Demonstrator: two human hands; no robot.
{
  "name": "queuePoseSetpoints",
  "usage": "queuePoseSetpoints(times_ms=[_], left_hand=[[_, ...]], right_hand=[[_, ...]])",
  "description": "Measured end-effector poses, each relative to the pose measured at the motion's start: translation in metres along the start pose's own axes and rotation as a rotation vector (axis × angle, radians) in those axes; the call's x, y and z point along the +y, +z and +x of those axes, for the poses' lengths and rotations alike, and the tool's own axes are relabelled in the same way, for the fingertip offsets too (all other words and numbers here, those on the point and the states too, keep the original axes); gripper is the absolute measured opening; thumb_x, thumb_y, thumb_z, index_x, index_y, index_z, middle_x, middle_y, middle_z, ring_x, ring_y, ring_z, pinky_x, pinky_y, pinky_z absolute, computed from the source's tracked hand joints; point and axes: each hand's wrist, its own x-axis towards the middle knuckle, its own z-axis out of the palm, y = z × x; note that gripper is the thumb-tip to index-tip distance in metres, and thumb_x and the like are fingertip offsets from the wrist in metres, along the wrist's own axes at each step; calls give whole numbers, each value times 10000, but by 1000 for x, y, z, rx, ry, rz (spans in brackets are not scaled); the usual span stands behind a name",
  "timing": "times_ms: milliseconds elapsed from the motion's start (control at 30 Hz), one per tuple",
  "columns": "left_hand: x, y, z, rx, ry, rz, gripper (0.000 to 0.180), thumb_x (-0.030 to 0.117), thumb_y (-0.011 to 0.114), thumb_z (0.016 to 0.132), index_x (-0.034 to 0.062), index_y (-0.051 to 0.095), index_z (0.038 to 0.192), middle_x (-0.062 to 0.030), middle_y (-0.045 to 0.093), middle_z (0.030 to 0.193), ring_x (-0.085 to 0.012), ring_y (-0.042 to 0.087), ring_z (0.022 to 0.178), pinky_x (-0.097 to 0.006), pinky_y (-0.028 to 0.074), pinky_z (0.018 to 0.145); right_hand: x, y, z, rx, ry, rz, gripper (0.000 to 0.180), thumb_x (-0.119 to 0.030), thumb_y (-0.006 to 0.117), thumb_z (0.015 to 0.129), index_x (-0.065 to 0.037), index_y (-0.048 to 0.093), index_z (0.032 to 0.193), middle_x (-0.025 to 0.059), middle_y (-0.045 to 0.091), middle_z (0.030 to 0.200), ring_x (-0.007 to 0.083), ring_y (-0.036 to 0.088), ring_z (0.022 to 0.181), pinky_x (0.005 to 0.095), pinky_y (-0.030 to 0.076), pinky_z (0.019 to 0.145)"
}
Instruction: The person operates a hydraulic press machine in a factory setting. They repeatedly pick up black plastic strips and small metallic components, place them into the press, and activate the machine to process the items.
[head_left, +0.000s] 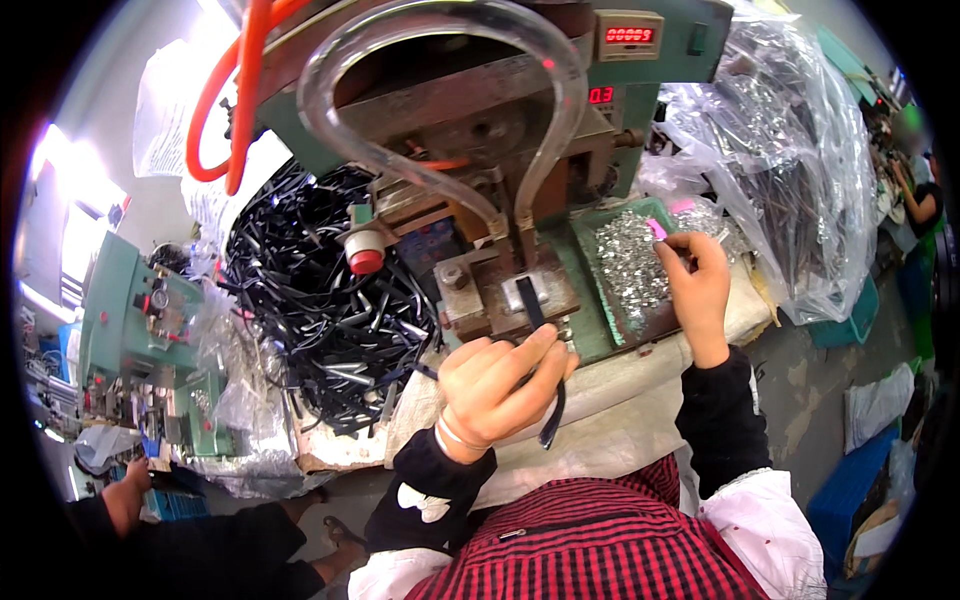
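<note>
Two hands | left (495, 385) pinches black strap (540, 345) | right (697, 285) picks metal clips (630, 262)

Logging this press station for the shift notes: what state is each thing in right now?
Black strap: pinched in left hand, end on the press bed.
Right hand: fingers in the tray of metal clips.
Red button: untouched.
Counter display: lit.
</note>
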Motion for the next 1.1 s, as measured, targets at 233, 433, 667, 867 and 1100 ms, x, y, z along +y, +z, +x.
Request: queuePoseSetpoints(times_ms=[233, 433, 667, 867, 1100], left_hand=[[4, -3, 1, -24, -34, 18, 350, 48, 896, 703, 82, 728, 1008, -96, 753, 1000, -150, 610, 563, -271, 444, 465], [31, -37, -32, -10, -315, 116, 249, -28, 807, 747, 16, 753, 986, -162, 767, 1034, -246, 707, 791, -318, 541, 662], [-38, -127, -44, 127, -818, 399, 92, -23, 702, 913, -10, 727, 1001, -108, 731, 1060, -232, 674, 965, -333, 512, 885], [-97, -87, -75, -380, -725, 497, 279, 85, 832, 704, 100, 767, 975, -97, 637, 946, -323, 581, 958, -412, 472, 872], [-120, -64, -114, -94, -868, 321, 77, 126, 792, 860, 61, 799, 902, -71, 707, 893, -206, 653, 766, -318, 510, 698]], right_hand=[[-4, 8, -14, -78, -267, -199, 234, -175, 822, 791, -62, 730, 974, 176, 640, 1209, 381, 561, 1194, 475, 471, 980], [17, 26, -22, -18, -332, -227, 161, -116, 813, 783, -62, 739, 915, 147, 674, 1164, 369, 607, 1156, 463, 516, 913], [1, 19, -10, 41, -353, -128, 98, -38, 739, 835, -41, 740, 933, 121, 708, 917, 332, 659, 938, 421, 521, 823], [-7, 21, -7, 10, -263, 34, 133, -21, 746, 837, -49, 751, 967, 110, 723, 911, 305, 668, 883, 397, 517, 793], [16, -16, -42, 94, -105, 90, 174, 29, 726, 848, -28, 742, 1011, 111, 712, 933, 281, 668, 897, 356, 513, 809]])
